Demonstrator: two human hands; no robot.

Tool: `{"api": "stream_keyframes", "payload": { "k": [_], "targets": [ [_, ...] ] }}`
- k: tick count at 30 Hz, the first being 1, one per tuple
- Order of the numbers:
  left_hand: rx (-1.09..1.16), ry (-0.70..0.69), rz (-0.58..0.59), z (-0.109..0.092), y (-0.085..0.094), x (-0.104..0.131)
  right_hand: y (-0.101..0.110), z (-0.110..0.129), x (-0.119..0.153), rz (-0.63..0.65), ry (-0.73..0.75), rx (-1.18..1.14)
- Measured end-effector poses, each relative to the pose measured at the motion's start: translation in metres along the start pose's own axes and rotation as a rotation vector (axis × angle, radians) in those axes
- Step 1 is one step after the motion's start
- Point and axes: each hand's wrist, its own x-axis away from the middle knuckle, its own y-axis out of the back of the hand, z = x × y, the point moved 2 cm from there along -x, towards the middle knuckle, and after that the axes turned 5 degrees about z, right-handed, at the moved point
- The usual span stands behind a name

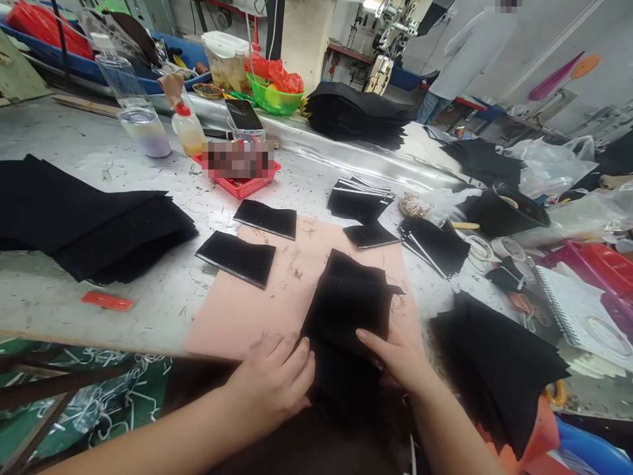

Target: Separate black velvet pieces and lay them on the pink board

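Observation:
A black fabric piece (pixel 346 310) lies partly on the pink sheet (pixel 227 323) and hangs over the table's front edge. My left hand (pixel 281 373) grips its left edge, fingers curled over it. On the opposite side my right hand (pixel 395 356) pinches the cloth, thumb on top and the other fingers hidden underneath. Beyond them lie small black rectangles with pale edges: one piece (pixel 240 257) at left, another piece (pixel 267 219) behind it, and a third piece (pixel 370 234) at right.
Stacked black panels (pixel 93 218) cover the left side; another stack (pixel 499 356) sits at right. A red basket (pixel 242 188), a glue bottle (pixel 188 128) and a green bowl (pixel 277 99) stand farther back. A person (pixel 469 53) stands in the background near a sewing machine (pixel 383 66).

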Motion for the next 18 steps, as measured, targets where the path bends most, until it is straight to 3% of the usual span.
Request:
{"api": "stream_keyframes", "payload": {
  "k": [14, 18],
  "targets": [
    [0.050, 0.005, 0.069, 0.0042, 0.0003, -0.0014, 0.0003, 0.0020, -0.0009, -0.016, 0.003, 0.006],
    [0.089, -0.024, 0.121, 0.0073, -0.0036, -0.0054, 0.0040, 0.0045, -0.0004, -0.057, 0.025, 0.195]
  ]
}}
